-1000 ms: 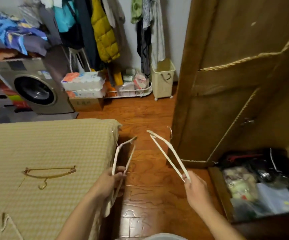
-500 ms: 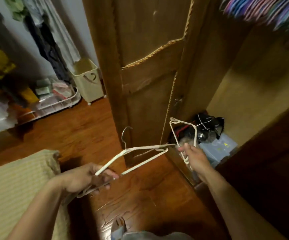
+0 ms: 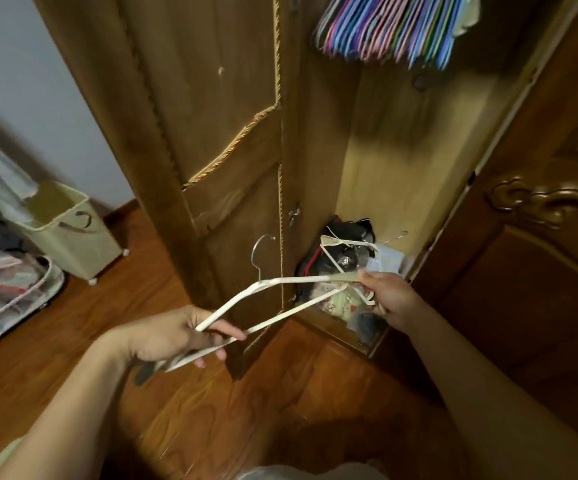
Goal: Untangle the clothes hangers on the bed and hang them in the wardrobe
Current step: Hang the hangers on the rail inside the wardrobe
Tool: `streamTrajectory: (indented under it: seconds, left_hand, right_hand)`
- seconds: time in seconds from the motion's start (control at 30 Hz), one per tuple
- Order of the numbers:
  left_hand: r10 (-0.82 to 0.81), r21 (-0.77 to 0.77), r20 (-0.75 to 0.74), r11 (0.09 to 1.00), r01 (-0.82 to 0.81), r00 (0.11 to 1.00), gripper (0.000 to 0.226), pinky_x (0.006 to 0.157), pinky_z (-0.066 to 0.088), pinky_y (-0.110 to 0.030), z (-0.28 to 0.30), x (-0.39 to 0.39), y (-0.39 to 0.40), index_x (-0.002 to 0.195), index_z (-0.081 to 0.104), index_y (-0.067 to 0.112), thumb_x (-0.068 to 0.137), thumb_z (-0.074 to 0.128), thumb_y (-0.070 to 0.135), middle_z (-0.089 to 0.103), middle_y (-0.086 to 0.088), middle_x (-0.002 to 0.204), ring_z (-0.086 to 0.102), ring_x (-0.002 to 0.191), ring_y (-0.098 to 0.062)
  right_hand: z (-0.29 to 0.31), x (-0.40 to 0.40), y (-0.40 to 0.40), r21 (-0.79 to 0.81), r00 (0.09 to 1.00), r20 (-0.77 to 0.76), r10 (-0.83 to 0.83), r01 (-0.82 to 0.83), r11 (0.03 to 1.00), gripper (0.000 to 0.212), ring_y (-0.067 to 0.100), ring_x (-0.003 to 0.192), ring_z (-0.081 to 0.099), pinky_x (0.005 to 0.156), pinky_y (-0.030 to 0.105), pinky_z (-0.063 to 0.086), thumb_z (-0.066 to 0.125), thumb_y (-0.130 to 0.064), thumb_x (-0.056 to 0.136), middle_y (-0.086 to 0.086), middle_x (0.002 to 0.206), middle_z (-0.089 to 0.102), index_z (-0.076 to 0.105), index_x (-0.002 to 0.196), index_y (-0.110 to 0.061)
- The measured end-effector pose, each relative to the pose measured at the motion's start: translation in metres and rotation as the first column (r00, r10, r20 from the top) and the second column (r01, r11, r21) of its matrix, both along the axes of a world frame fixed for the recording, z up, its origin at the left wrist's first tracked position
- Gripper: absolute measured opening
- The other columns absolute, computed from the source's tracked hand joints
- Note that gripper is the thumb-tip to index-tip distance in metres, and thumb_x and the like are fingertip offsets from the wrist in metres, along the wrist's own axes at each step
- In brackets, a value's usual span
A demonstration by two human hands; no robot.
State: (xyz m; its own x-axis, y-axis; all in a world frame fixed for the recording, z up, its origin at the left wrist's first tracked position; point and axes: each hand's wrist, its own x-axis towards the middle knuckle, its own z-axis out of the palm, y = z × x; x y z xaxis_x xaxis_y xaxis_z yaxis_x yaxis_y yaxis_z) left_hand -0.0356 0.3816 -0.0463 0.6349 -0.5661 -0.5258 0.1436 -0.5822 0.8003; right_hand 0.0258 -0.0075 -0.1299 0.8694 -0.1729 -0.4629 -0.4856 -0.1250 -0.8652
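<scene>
I face the open wooden wardrobe [image 3: 377, 157]. My left hand [image 3: 173, 336] grips one end of a white hanger [image 3: 273, 282] with a metal hook; the hanger lies nearly flat and reaches toward the wardrobe opening. My right hand [image 3: 386, 294] grips a second white hanger [image 3: 334, 256] at the wardrobe's lower opening, and its fingers also touch the far tip of the first hanger. Several coloured hangers [image 3: 387, 26] hang in a row at the top of the wardrobe. The bed is almost out of view; only a corner shows at the bottom left.
The open wardrobe door [image 3: 190, 140] stands just left of the opening. Dark bags and packets [image 3: 341, 268] fill the wardrobe floor. A cream laundry bin [image 3: 69, 230] and a wire basket [image 3: 10, 299] sit on the wooden floor at left. A carved wooden door panel [image 3: 536, 265] is at right.
I have turned from the bed toward the wardrobe. Both hands carried their hangers up to the opening, and the two hangers, apart a second ago, now meet at my right hand.
</scene>
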Motion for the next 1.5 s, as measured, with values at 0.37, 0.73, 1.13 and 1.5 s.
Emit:
streamTrajectory:
  seconds: [0.37, 0.73, 1.13, 1.5]
  left_hand:
    - [0.532, -0.034, -0.168, 0.838, -0.545, 0.83, 0.023, 0.057, 0.055, -0.036, -0.014, 0.063, -0.093, 0.117, 0.058, 0.009, 0.102, 0.052, 0.025, 0.058, -0.018, 0.103, 0.062, 0.069, -0.029]
    - [0.678, -0.212, -0.349, 0.616, -0.759, 0.647, 0.026, 0.046, 0.047, -0.026, 0.003, 0.179, -0.233, 0.115, 0.055, 0.007, 0.105, 0.043, 0.027, 0.059, -0.012, 0.07, 0.053, 0.048, -0.021]
    - [0.614, -0.115, -0.586, 0.584, -0.804, 0.529, 0.022, 0.063, 0.04, -0.028, -0.018, 0.237, -0.313, 0.089, 0.058, 0.011, 0.103, 0.041, 0.013, 0.062, -0.001, 0.047, 0.052, 0.064, -0.011]
    - [0.404, 0.092, -0.254, 0.915, -0.394, 0.879, 0.022, 0.069, 0.06, -0.038, 0.014, 0.292, -0.321, 0.11, 0.062, 0.002, 0.101, 0.047, 0.015, 0.062, -0.015, 0.093, 0.062, 0.078, -0.03]
  right_hand:
    - [0.043, -0.029, -0.067, -0.698, 0.968, 0.158, 0.194, -0.029, 0.716, 0.072, 0.028, 0.086, 0.064, 0.078, 0.038, 0.053, 0.06, -0.028, 0.095, 0.01, 0.095, 0.067, 0.02, 0.154, -0.034]
    - [0.124, -0.045, -0.151, -0.838, 0.77, 0.405, 0.493, 0.096, 0.537, 0.023, 0.001, 0.077, 0.057, 0.065, 0.027, 0.046, 0.071, -0.019, 0.087, -0.017, 0.084, 0.055, 0.069, 0.103, -0.035]
    - [0.104, -0.09, -0.193, -0.745, 0.819, 0.465, 0.336, 0.157, 0.648, 0.028, 0.007, 0.078, 0.059, 0.062, 0.021, 0.046, 0.07, -0.014, 0.089, -0.017, 0.087, 0.055, 0.069, 0.113, -0.029]
    - [0.132, -0.021, -0.129, -0.757, 0.881, 0.472, 0.018, 0.395, 0.521, 0.021, 0.005, 0.081, 0.058, 0.068, 0.024, 0.046, 0.061, -0.019, 0.093, -0.015, 0.09, 0.054, 0.062, 0.106, -0.036]
